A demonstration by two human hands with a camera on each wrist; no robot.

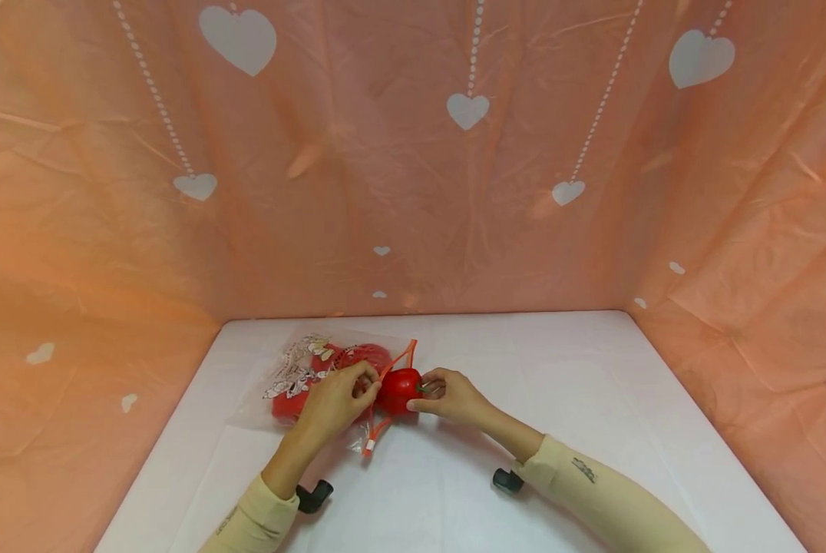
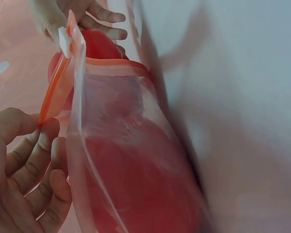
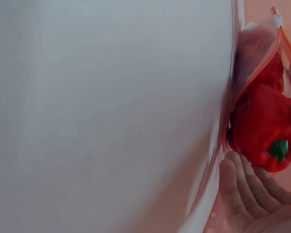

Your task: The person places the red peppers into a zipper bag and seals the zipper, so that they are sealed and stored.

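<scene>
A clear printed zip bag (image 1: 295, 376) with an orange seal lies on the table with red things inside, whose kind the plastic blurs. At its mouth, my left hand (image 1: 340, 399) pinches the orange seal strip (image 2: 51, 99) between thumb and fingertips. A red bell pepper (image 1: 401, 390) with a green stem sits in the parted opening, its stem end facing out. My right hand (image 1: 454, 398) holds that end, thumb on one side and fingers on the other. Several of its fingers (image 3: 259, 191) stretch out beneath the pepper in the right wrist view.
A white slider (image 2: 64, 42) sits at one end of the seal. The white table (image 1: 558, 369) is enclosed by orange curtains (image 1: 420, 192) with white hearts. Dark wrist devices (image 1: 314, 496) show under both forearms.
</scene>
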